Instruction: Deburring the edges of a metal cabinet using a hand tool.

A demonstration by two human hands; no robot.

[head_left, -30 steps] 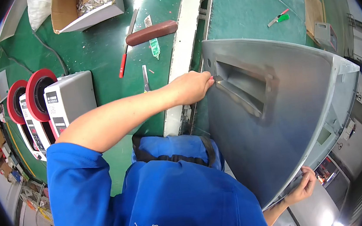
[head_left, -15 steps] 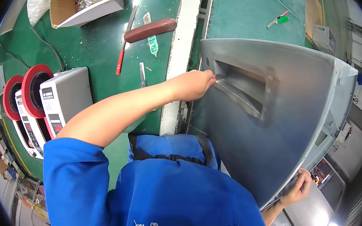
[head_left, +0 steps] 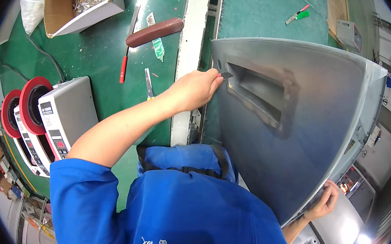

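A green tabletop (head_left: 79, 43) fills the upper left, with a pale strip (head_left: 191, 52) running down its edge. On it lie a cardboard box (head_left: 79, 11), a brown handle-shaped tool (head_left: 155, 32), a red-handled tool (head_left: 126, 60) and a row of white devices with red rings (head_left: 44, 120). Beyond is a workshop floor with cabinets at the right rim.

A large grey metal panel (head_left: 309, 130) with a recessed handle pocket (head_left: 261, 92) stands tilted beside the tabletop. The left hand (head_left: 197, 89) reaches to the pocket's near corner, its fingers (head_left: 214, 75) pinched narrow on a small dark piece (head_left: 226, 75) pressed against the panel. The right hand (head_left: 323, 201) grips the panel's lower edge, fingers curled around it.
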